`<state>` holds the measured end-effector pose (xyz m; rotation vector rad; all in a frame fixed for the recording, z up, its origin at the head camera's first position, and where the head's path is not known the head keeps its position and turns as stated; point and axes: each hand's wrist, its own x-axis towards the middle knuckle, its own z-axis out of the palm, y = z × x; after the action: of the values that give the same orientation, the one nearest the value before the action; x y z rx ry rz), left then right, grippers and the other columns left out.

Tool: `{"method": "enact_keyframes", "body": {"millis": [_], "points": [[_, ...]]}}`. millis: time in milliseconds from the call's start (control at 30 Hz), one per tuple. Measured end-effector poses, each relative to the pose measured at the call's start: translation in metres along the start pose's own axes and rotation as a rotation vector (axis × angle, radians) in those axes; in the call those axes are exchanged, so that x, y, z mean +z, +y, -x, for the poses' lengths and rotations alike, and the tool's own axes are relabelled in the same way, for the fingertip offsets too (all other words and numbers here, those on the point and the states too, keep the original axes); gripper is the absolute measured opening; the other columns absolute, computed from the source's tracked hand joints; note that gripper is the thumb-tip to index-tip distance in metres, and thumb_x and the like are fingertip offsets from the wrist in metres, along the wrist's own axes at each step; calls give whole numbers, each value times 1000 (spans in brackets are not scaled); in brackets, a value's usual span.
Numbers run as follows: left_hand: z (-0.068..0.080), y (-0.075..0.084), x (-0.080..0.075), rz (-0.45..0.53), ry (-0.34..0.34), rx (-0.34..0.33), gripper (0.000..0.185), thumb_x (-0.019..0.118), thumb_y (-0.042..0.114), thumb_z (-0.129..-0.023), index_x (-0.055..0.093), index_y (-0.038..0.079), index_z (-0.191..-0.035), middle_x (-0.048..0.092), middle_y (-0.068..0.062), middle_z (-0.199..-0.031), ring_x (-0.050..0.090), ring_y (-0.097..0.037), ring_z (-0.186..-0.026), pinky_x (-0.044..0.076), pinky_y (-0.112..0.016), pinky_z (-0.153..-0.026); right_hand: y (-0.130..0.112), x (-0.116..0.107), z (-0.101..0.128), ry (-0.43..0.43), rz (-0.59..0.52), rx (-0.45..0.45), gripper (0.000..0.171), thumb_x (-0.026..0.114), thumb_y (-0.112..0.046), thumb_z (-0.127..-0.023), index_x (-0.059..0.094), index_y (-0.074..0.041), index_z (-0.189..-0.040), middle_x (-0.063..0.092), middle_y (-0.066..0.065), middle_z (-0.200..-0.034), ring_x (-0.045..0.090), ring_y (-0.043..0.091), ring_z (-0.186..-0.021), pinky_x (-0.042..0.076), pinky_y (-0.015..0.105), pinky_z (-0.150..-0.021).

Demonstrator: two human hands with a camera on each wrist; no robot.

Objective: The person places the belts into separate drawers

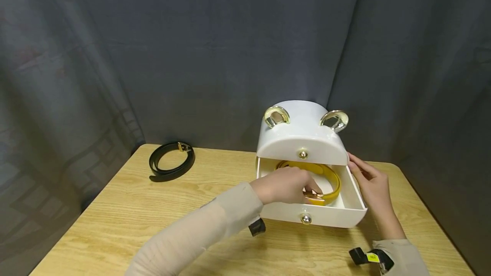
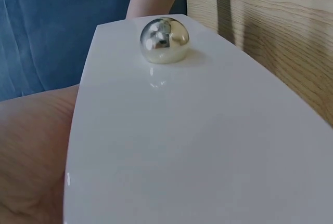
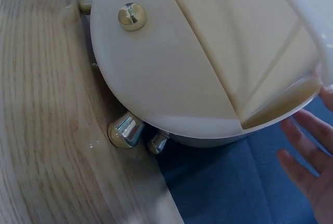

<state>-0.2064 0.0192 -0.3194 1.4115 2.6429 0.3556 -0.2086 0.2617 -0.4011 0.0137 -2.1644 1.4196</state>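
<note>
A white box (image 1: 303, 137) with two shiny gold ears stands at the right of the table, its lower drawer (image 1: 337, 216) pulled out. A coiled yellow belt (image 1: 334, 178) lies inside that drawer. Reaching over the drawer's left wall, my left hand (image 1: 285, 184) pinches the belt near its gold buckle; some fingertips are hidden. In the left wrist view, the drawer front (image 2: 171, 120) and its round knob (image 2: 164, 39) block sight of the belt. My right hand (image 1: 374, 188) touches the box's right side with extended fingers, which the right wrist view also shows.
A coiled black belt (image 1: 172, 173) with a gold buckle lies at the table's back left. The wooden table (image 1: 215, 165) ends at a dark grey curtain (image 1: 230, 54) behind and on both sides. A second round knob (image 1: 303, 154) is on the box's upper front.
</note>
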Motion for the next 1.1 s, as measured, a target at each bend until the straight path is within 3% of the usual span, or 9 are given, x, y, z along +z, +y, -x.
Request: {"method": "enact_keyframes", "body": {"millis": [267,533,700,900,1100], "points": [[-4,-5,-1,73,-118,40,24,68,5,-91,77,24,-103,64,16,-84,51,1,-75,40,-10,-68,0,2,2,-2,-10,6,36,66,-21,-97,65,-2,-128,61,-33,-104,58,-14,-94,48,7,-73],[-4,-7,2,108,-143,36,23,68,7,-93,77,17,-112,72,12,-98,59,4,-88,41,-7,-80,1,1,3,-18,-34,18,35,65,-20,-97,66,-6,-129,62,-33,-105,58,-14,-94,47,7,-72],[-2,-5,2,68,-100,20,20,69,18,-95,77,20,-113,71,15,-98,58,6,-86,42,-8,-78,0,0,2,-16,-39,25,35,65,-19,-97,65,-6,-129,62,-34,-104,59,-13,-94,48,8,-71],[1,-1,1,93,-41,-26,24,66,29,-97,74,23,-119,68,18,-97,56,9,-84,43,-9,-76,0,0,1,-10,-30,18,35,66,-18,-97,65,-5,-129,62,-34,-104,59,-13,-94,48,7,-71],[10,4,0,108,64,-26,23,63,30,-99,73,23,-118,68,19,-101,57,10,-83,43,-9,-75,0,0,1,-7,-35,12,35,66,-18,-97,65,-5,-129,62,-34,-104,59,-13,-94,48,8,-71]]}}
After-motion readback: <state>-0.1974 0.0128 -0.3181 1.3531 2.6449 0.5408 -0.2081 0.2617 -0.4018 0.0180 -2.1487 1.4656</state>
